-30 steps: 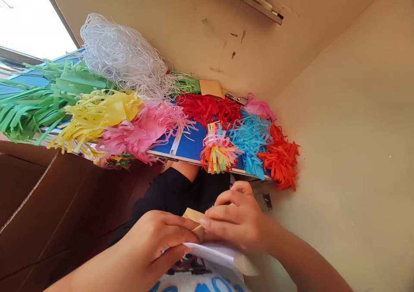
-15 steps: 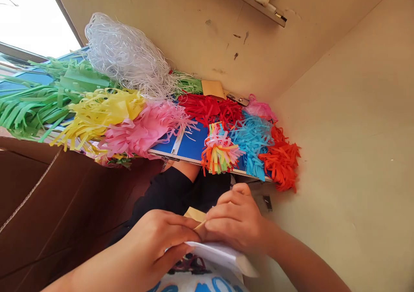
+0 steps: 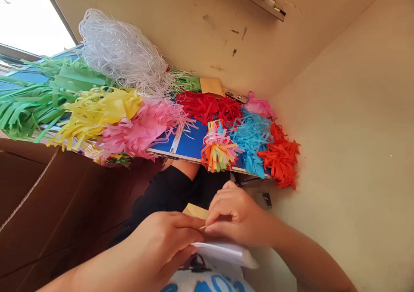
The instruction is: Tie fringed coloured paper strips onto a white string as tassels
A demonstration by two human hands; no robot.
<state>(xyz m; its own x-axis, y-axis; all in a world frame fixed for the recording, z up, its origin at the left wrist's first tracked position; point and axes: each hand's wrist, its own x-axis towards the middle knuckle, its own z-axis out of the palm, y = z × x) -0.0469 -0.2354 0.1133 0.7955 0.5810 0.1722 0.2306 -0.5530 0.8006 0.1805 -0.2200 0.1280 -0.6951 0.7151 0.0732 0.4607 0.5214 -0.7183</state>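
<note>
In front of my torso, my left hand is closed on a tan piece of paper and on a folded white paper below it. My right hand pinches the edge of the tan paper between thumb and fingers, close beside the left fingertips. Part of the tan paper is hidden behind both hands. The white paper's free end juts out to the right beneath my right hand. Beyond the hands, a multicoloured paper tassel hangs over the near edge of the blue table.
Fringed paper in green, yellow, pink, red, light blue and orange covers the table. White string is heaped behind. A phone lies beside a tan envelope-like paper. Cardboard stands left.
My right hand has shifted slightly left, its fingers now in a more open-looped pinch on the tan paper's edge. The tan fold between the hands looks flatter.
</note>
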